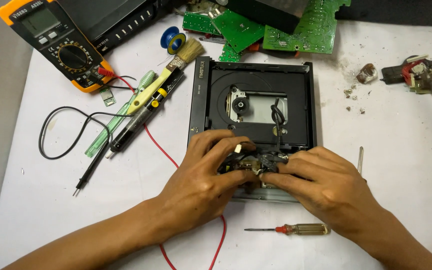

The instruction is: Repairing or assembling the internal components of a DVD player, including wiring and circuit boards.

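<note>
Both hands [211,170] pinch black wires [261,161]

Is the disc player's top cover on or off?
Off. The disc player lies open from above: the round disc well, laser pickup and black wires are exposed. Both hands, left hand and right hand, work at its near edge.

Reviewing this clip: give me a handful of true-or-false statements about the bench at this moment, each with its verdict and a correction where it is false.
1. Both hands work at the near edge of the black disc-drive unit. True: left hand and right hand meet over a bundle of black wires.
2. The right hand holds the screwdriver. False: it lies on the white table, near the right wrist.
3. A multimeter sits at the far left. True.
4. The brush lies inside the drive. False: it lies left of it.
5. Green circuit boards lie beyond the drive. True.
</note>
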